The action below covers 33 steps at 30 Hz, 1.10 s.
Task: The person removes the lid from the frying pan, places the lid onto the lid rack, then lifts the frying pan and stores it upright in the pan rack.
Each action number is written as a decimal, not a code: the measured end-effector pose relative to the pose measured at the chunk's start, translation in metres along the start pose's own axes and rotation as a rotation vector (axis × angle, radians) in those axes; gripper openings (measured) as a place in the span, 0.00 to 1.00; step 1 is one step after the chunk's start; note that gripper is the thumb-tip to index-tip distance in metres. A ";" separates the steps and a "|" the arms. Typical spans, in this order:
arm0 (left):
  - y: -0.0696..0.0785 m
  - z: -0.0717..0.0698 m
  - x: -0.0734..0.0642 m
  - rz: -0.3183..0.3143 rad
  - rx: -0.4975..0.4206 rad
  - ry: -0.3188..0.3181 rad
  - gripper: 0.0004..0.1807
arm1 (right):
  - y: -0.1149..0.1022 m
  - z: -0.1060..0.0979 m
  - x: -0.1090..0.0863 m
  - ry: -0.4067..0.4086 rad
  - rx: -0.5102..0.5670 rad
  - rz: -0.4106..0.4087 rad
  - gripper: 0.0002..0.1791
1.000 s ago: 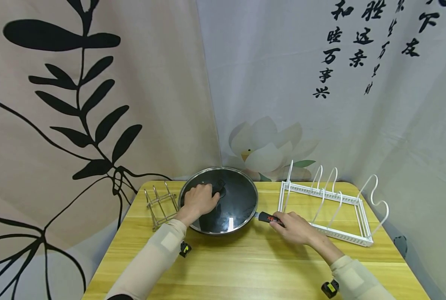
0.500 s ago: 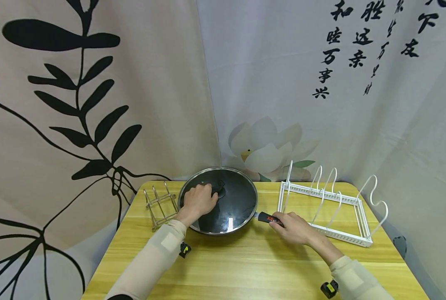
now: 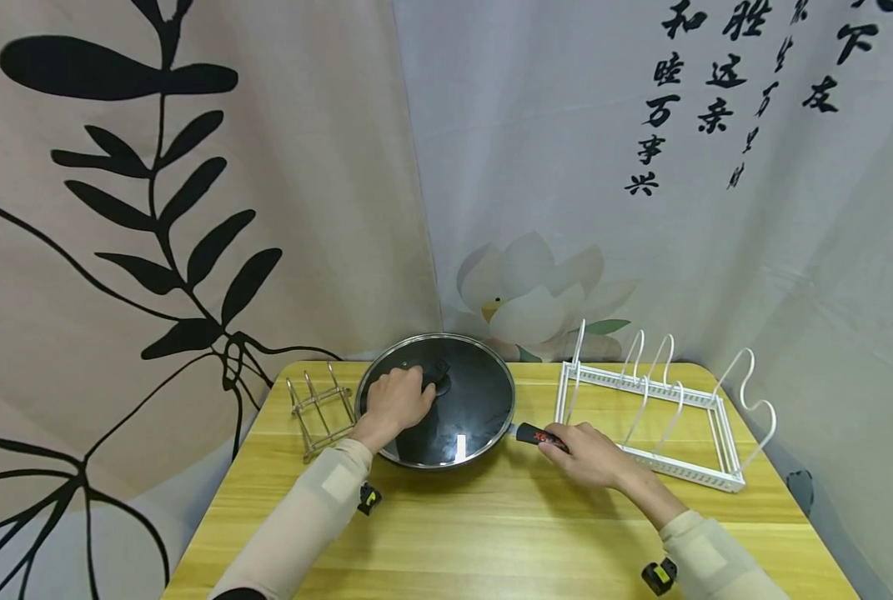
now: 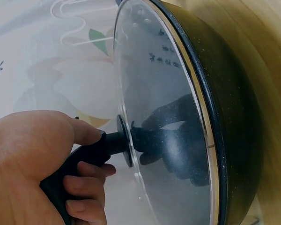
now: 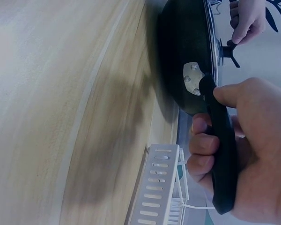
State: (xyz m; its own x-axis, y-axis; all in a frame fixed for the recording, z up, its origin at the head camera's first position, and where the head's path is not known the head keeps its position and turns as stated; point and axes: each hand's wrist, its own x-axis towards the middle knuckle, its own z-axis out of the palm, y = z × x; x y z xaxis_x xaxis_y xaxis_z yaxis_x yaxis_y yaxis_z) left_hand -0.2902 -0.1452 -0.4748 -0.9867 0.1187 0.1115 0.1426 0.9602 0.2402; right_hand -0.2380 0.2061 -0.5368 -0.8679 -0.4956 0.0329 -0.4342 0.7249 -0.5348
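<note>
A dark wok [image 5: 178, 61] with a glass lid [image 3: 469, 417] on it stands at the back middle of the wooden table. My left hand [image 3: 397, 404] grips the lid's black knob [image 4: 86, 154], fingers curled round it in the left wrist view. The lid sits at the wok's rim, with the hand mirrored in its glass. My right hand [image 3: 584, 454] holds the wok's black handle [image 5: 220, 145], thumb along the top and fingers wrapped underneath. The handle points toward the right front, and red lettering shows on it in the head view.
Left of the wok is a small metal wire rack [image 3: 318, 412], close to the lid's edge. On the right, a white rack [image 3: 686, 475] with upright wire loops stands just behind my right hand. Printed curtains [image 3: 326, 167] hang behind the table [image 3: 446, 542].
</note>
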 end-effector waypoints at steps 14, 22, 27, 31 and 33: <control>-0.005 0.004 0.002 -0.003 -0.053 0.017 0.17 | 0.000 -0.002 0.001 -0.004 0.038 -0.008 0.13; -0.005 0.003 0.001 0.018 -0.070 0.039 0.17 | 0.000 -0.002 0.001 0.003 0.051 -0.011 0.13; -0.006 0.004 0.001 0.025 -0.087 0.048 0.16 | 0.001 -0.002 0.002 0.006 0.049 -0.010 0.12; -0.006 0.004 0.001 0.024 -0.095 0.038 0.17 | 0.002 -0.001 0.003 0.004 0.050 -0.003 0.12; -0.006 0.004 0.001 0.023 -0.099 0.037 0.17 | 0.002 -0.001 0.003 0.004 0.051 -0.001 0.12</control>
State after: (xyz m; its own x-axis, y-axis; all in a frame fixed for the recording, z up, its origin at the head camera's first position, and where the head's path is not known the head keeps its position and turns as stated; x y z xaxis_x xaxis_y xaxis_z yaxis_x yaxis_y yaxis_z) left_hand -0.2924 -0.1502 -0.4803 -0.9797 0.1289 0.1535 0.1739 0.9275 0.3308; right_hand -0.2415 0.2067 -0.5371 -0.8688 -0.4938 0.0368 -0.4219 0.6992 -0.5771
